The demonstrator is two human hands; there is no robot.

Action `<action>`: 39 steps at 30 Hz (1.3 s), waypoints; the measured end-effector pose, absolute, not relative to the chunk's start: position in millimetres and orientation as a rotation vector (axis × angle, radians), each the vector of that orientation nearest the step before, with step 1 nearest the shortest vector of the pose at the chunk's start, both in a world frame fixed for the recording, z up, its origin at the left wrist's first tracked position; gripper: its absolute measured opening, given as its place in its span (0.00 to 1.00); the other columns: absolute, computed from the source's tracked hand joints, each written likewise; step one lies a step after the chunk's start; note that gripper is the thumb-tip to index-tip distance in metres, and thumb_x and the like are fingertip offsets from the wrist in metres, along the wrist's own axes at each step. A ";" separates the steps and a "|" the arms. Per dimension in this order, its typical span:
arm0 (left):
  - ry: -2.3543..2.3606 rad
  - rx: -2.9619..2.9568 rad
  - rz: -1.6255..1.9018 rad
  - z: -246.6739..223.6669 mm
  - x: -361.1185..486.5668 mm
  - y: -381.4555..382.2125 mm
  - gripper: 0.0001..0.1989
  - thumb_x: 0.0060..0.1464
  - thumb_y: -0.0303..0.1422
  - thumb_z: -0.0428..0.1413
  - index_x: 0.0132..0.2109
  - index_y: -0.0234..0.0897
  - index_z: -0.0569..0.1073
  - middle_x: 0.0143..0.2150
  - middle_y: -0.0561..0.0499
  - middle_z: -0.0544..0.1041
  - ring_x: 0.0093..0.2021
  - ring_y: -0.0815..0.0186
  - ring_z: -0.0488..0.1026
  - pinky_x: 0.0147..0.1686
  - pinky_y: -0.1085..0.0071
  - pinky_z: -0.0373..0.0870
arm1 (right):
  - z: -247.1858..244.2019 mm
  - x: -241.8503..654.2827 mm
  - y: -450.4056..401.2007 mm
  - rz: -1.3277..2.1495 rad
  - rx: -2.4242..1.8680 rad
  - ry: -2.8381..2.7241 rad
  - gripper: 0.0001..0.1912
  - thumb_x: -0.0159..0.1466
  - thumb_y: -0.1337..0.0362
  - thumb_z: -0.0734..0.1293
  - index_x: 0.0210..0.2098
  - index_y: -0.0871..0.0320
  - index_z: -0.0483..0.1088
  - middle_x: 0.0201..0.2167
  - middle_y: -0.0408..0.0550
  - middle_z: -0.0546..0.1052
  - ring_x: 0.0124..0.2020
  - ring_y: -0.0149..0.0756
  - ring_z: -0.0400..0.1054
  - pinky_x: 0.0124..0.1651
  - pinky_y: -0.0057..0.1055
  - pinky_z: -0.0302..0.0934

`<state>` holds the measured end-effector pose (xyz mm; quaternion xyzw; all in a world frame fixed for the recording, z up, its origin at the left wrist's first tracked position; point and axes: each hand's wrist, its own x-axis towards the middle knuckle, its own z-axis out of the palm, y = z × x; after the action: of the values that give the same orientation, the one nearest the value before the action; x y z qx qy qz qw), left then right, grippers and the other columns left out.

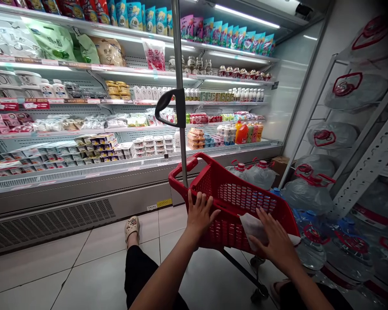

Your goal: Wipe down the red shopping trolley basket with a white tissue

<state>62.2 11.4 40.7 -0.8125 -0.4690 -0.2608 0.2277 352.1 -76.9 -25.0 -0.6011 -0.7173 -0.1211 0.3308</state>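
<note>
A red plastic shopping cart (pixel 245 191) with perforated sides stands in front of me, angled to the right. My left hand (pixel 200 215) rests on its near rim, fingers spread and thumb apart. Against the cart's near side, further right, my right hand (pixel 274 241) has a white cloth (pixel 254 228) under its palm and fingers. The cloth's edges show on both sides of the hand; whether it is fabric or paper I cannot tell. A metal pole with a black grip (pixel 181 107) rises at the cart's handle (pixel 183 170).
A lit refrigerated display case (pixel 129 165) full of packaged dairy goods and drinks runs across the back. Several large water bottles (pixel 307 245) crowd the right side beside a metal rack (pixel 368 159). My foot in a beige clog (pixel 132 228) stands on the tiled floor (pixel 97 275).
</note>
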 end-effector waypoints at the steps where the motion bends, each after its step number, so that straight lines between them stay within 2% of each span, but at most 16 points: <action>1: -1.282 -2.231 -0.715 40.1 62.7 11.2 0.29 0.70 0.54 0.44 0.64 0.42 0.71 0.60 0.42 0.73 0.67 0.48 0.63 0.74 0.33 0.34 | -31.1 351.8 -69.4 -0.391 -1.596 -1.844 0.43 0.70 0.39 0.58 0.76 0.53 0.47 0.74 0.53 0.58 0.72 0.54 0.56 0.71 0.56 0.51; 4: -1.259 -2.186 -0.726 37.4 65.5 10.5 0.28 0.69 0.54 0.45 0.63 0.41 0.72 0.59 0.42 0.73 0.67 0.48 0.63 0.74 0.33 0.35 | -45.4 354.1 -53.3 -0.519 -1.588 -1.818 0.34 0.74 0.45 0.55 0.73 0.56 0.58 0.67 0.55 0.70 0.63 0.49 0.69 0.64 0.47 0.61; 6: -1.258 -2.147 -0.741 35.3 67.9 10.3 0.28 0.69 0.54 0.46 0.61 0.41 0.73 0.58 0.42 0.74 0.66 0.48 0.63 0.73 0.33 0.35 | -47.2 353.4 -47.4 -0.530 -1.583 -1.834 0.29 0.76 0.50 0.53 0.69 0.56 0.63 0.62 0.53 0.76 0.57 0.46 0.73 0.59 0.43 0.66; 10: -1.266 -2.102 -0.747 32.4 70.9 10.0 0.28 0.68 0.55 0.47 0.60 0.39 0.74 0.57 0.42 0.74 0.65 0.47 0.64 0.73 0.33 0.36 | -32.9 326.9 -36.3 -0.462 -1.536 -1.907 0.25 0.77 0.56 0.51 0.64 0.54 0.70 0.57 0.50 0.80 0.51 0.42 0.77 0.52 0.38 0.69; 13: -1.265 -2.092 -0.740 31.2 68.9 9.1 0.29 0.67 0.55 0.48 0.59 0.39 0.74 0.57 0.41 0.74 0.65 0.46 0.64 0.73 0.32 0.36 | -17.1 287.6 -25.5 -0.427 -1.455 -1.918 0.25 0.77 0.59 0.51 0.64 0.53 0.70 0.56 0.49 0.80 0.50 0.40 0.78 0.49 0.36 0.71; 17: -1.225 -2.098 -0.734 31.9 58.6 9.1 0.28 0.67 0.54 0.49 0.62 0.39 0.72 0.59 0.41 0.74 0.66 0.47 0.64 0.73 0.34 0.34 | -6.2 253.5 -20.0 -0.442 -1.368 -1.914 0.25 0.77 0.62 0.51 0.69 0.52 0.65 0.61 0.48 0.77 0.54 0.38 0.77 0.53 0.35 0.70; 21: -1.177 -2.125 -0.756 35.6 46.0 11.7 0.27 0.69 0.51 0.49 0.65 0.42 0.71 0.59 0.45 0.75 0.65 0.52 0.66 0.75 0.40 0.33 | -20.6 280.1 -32.0 -0.511 -1.347 -1.957 0.25 0.77 0.63 0.52 0.70 0.53 0.63 0.63 0.48 0.75 0.55 0.39 0.76 0.55 0.35 0.67; 25: -1.178 -2.143 -0.782 39.2 42.8 13.5 0.26 0.70 0.50 0.49 0.66 0.43 0.70 0.60 0.46 0.76 0.65 0.54 0.66 0.76 0.43 0.34 | -51.7 348.9 -55.0 -0.544 -1.428 -1.933 0.25 0.76 0.59 0.54 0.70 0.51 0.62 0.63 0.48 0.75 0.59 0.44 0.73 0.57 0.42 0.65; 30: -1.195 -2.155 -0.829 38.7 54.2 10.6 0.24 0.70 0.48 0.49 0.64 0.43 0.71 0.58 0.46 0.76 0.65 0.52 0.66 0.75 0.41 0.35 | -72.7 401.8 -70.7 -0.500 -1.615 -1.725 0.28 0.76 0.52 0.51 0.71 0.51 0.61 0.65 0.51 0.73 0.66 0.51 0.65 0.65 0.53 0.58; 34: -1.207 -2.157 -0.852 35.1 69.9 2.7 0.26 0.69 0.50 0.49 0.66 0.43 0.70 0.58 0.45 0.76 0.65 0.50 0.66 0.74 0.38 0.36 | -60.4 360.3 -53.6 -0.515 -1.620 -1.687 0.29 0.75 0.49 0.53 0.69 0.54 0.63 0.63 0.53 0.74 0.68 0.51 0.62 0.69 0.55 0.52; 39: -1.185 -2.163 -0.801 34.3 81.5 -11.9 0.32 0.69 0.51 0.48 0.72 0.42 0.62 0.65 0.45 0.73 0.67 0.51 0.64 0.75 0.41 0.34 | -32.0 266.0 -17.7 -0.417 -1.495 -1.741 0.25 0.77 0.58 0.51 0.68 0.55 0.63 0.59 0.54 0.77 0.61 0.46 0.69 0.65 0.50 0.56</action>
<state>81.5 -11.9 34.3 -0.8029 -0.4398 -0.2973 0.2710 266.0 -17.7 -32.0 -0.5893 -0.6861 -0.1644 0.3937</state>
